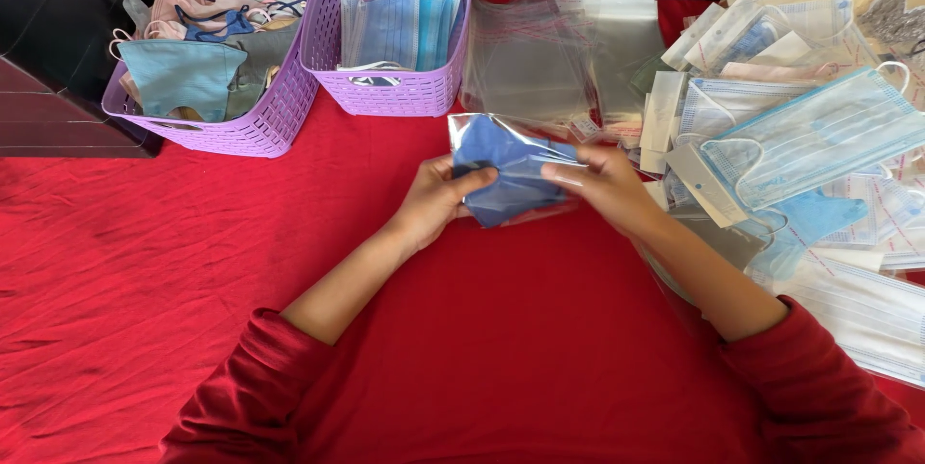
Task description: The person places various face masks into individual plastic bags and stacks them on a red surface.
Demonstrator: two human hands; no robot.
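Note:
A clear plastic bag with a dark blue face mask (509, 167) inside is held above the red tablecloth (173, 252) at the centre. My left hand (438, 196) grips the bag's left side, thumb on top. My right hand (602, 186) pinches its right end, where the bag's flap lies. Both forearms wear red sleeves pushed up.
Two purple slotted baskets stand at the back: the left basket (275, 122) holds mixed cloth masks, the right basket (424, 93) light blue masks. A stack of empty clear bags (540, 59) lies behind my hands. Bagged blue masks (819, 146) are heaped at the right.

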